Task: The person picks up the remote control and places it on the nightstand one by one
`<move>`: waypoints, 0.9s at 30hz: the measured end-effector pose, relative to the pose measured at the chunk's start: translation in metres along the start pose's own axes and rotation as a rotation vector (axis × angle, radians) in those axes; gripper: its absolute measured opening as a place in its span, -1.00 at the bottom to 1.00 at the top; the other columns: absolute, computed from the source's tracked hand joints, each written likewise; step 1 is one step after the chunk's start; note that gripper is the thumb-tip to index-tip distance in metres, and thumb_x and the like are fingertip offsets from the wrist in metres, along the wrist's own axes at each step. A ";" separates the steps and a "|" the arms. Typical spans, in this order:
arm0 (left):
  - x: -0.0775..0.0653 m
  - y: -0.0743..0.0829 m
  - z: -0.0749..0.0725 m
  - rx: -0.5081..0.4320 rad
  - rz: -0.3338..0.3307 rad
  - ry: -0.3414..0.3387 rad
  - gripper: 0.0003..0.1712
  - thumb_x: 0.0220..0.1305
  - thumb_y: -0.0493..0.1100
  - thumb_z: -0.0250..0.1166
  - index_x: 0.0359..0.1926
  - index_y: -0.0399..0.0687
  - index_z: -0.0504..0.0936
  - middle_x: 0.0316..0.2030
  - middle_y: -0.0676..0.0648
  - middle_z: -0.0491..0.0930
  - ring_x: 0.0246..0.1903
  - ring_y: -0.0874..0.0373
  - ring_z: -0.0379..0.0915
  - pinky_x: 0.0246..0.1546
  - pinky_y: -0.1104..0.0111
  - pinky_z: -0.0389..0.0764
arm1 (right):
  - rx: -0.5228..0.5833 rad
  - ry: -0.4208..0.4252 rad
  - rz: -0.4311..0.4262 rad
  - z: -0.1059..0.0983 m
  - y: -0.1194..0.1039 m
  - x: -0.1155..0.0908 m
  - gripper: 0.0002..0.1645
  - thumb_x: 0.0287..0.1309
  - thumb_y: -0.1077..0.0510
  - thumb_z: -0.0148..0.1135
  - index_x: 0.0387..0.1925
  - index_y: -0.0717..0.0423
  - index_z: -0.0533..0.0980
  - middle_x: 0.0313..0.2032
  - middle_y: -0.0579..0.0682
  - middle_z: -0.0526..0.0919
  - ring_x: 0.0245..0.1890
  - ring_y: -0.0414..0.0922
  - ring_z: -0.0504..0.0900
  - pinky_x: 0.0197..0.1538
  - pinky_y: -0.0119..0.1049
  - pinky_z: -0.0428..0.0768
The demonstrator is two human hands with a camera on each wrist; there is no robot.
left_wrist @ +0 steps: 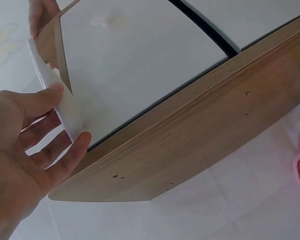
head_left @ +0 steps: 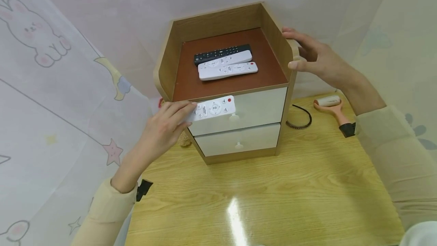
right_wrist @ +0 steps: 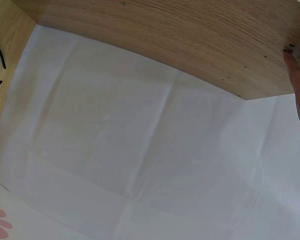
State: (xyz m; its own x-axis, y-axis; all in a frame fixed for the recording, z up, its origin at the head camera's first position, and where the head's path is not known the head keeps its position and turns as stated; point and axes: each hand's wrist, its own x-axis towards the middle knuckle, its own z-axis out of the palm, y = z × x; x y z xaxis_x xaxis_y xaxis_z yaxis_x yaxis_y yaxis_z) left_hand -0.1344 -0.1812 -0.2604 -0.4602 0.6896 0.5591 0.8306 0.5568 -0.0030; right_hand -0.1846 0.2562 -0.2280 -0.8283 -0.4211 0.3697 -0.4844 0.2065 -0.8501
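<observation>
My left hand [head_left: 163, 125] pinches a white remote control [head_left: 215, 108] by its left end, fingers above and thumb below. The remote, with a red button at its right end, overlaps the upper drawer [head_left: 263, 107] in the head view. Edge-on, the white remote [left_wrist: 70, 111] appears between thumb and fingers in the left wrist view. My right hand [head_left: 317, 58] grips the right side panel of a small wooden drawer cabinet [head_left: 275, 44], thumb at its front edge. On the cabinet's brown top lie a black remote [head_left: 222, 53] and two white remotes [head_left: 228, 71], partly overlapping.
Below is the lower drawer [head_left: 222, 139], slightly ajar. A black coiled cord [head_left: 300, 126] and an orange-handled lint roller [head_left: 329, 103] lie on the wooden table [head_left: 273, 193] at right. A fuzzy brown item [head_left: 184, 139] sits left of the cabinet. Printed white curtains [head_left: 68, 105] surround the table.
</observation>
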 end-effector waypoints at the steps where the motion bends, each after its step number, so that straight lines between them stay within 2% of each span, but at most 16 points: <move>1: 0.000 0.000 0.000 0.001 0.001 0.002 -0.42 0.09 -0.37 0.41 0.19 -0.17 0.53 0.08 -0.15 0.55 -0.04 -0.10 0.44 -0.28 0.10 0.64 | 0.000 0.001 0.004 0.000 0.000 0.000 -0.16 0.23 0.36 0.16 0.47 -0.08 0.12 0.50 -0.23 -0.06 0.48 -0.10 -0.10 0.43 -0.39 0.02; 7: 0.004 0.001 -0.004 -0.009 0.006 0.026 -0.41 0.09 -0.40 0.40 0.20 -0.19 0.52 0.06 -0.17 0.54 -0.08 -0.12 0.44 -0.24 0.11 0.59 | 0.021 -0.003 0.018 0.001 -0.001 0.001 -0.16 0.24 0.35 0.16 0.47 -0.11 0.11 0.50 -0.24 -0.07 0.49 -0.10 -0.11 0.46 -0.32 -0.03; 14: 0.014 0.003 -0.009 -0.018 -0.002 0.039 -0.43 0.13 -0.39 0.37 0.20 -0.20 0.52 0.07 -0.18 0.54 -0.08 -0.11 0.43 -0.26 0.12 0.57 | 0.024 -0.002 -0.013 0.001 0.001 0.000 -0.16 0.22 0.39 0.15 0.47 -0.05 0.12 0.50 -0.20 -0.06 0.49 -0.15 -0.14 0.45 -0.37 -0.06; 27: 0.032 -0.002 -0.014 0.016 -0.041 0.021 -0.53 0.18 -0.35 0.36 0.15 -0.19 0.58 0.08 -0.15 0.56 -0.05 -0.09 0.42 -0.38 0.14 0.58 | 0.002 0.002 0.016 0.001 -0.002 0.000 -0.17 0.24 0.36 0.15 0.47 -0.10 0.12 0.49 -0.26 -0.06 0.48 -0.06 -0.06 0.38 -0.45 0.12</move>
State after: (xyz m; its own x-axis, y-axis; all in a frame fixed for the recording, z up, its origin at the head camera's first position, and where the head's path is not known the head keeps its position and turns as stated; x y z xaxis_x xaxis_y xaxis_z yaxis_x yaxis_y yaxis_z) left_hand -0.1468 -0.1664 -0.2308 -0.4872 0.6562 0.5762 0.8059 0.5920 0.0072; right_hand -0.1830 0.2550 -0.2267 -0.8365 -0.4156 0.3571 -0.4705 0.2109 -0.8568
